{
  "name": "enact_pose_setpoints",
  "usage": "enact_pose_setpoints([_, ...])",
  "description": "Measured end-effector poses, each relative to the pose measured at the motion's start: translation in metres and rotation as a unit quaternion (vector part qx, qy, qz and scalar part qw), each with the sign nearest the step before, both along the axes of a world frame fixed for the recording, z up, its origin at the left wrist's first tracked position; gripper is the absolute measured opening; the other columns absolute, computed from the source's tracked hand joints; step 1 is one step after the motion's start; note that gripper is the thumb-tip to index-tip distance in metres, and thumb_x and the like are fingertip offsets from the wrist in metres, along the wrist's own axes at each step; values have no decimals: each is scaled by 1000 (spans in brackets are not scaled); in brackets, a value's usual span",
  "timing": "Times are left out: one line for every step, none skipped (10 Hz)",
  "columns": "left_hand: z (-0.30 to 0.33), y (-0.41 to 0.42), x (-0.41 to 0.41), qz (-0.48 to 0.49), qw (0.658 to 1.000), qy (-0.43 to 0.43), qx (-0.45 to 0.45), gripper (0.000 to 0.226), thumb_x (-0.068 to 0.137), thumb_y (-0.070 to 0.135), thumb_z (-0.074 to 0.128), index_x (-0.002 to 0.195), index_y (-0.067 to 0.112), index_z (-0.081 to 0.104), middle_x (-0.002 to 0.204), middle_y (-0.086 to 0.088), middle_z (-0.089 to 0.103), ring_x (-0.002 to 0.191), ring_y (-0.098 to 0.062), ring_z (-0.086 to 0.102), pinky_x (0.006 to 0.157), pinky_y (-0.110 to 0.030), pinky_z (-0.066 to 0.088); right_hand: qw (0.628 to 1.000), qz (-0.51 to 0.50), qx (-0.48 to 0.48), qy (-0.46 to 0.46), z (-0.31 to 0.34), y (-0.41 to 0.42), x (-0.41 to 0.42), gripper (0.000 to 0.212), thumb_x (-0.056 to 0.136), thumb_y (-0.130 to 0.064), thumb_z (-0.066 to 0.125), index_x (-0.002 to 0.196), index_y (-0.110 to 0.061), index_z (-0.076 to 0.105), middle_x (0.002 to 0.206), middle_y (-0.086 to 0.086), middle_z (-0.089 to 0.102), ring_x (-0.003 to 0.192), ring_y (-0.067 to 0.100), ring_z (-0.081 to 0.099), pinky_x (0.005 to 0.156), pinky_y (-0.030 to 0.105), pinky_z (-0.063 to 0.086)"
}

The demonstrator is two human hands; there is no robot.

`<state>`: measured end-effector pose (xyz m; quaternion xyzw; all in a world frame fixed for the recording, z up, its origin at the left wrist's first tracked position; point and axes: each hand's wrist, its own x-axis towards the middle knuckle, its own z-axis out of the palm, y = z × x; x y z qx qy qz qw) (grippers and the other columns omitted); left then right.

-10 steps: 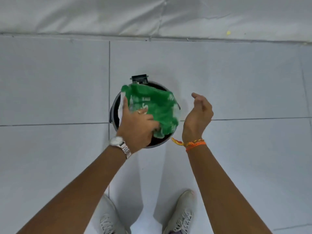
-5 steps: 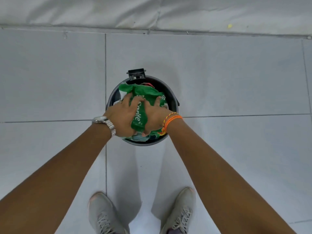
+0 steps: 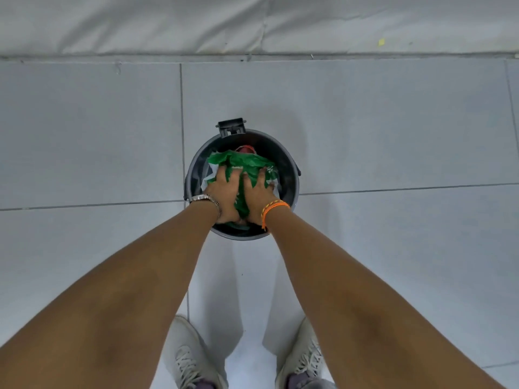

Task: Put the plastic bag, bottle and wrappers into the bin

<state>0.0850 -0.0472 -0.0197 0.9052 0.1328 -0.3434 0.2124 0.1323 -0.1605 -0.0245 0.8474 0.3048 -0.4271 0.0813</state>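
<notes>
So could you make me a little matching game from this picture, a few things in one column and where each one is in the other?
Things:
1. green plastic bag
2. wristwatch
3. orange band
4. black clip

Places:
A. on the right wrist
B. at the far edge of the bin
C. inside the bin, under both hands
D. on the left wrist

Pairs: 1-C, 2-D, 3-A, 4-B. The left hand and right hand both lie flat on the bag.
</notes>
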Motion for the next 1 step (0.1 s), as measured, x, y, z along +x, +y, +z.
enact_pose_setpoints([26,11,-6,27,998,-47,-33,80,66,35,89,136,23,53,143,-11,48,120,-34,61,97,-38,53,987,-131,83,53,33,-9,12,92,84,-26,81,155,-5,26,163,29,14,143,49,38,118,47,38])
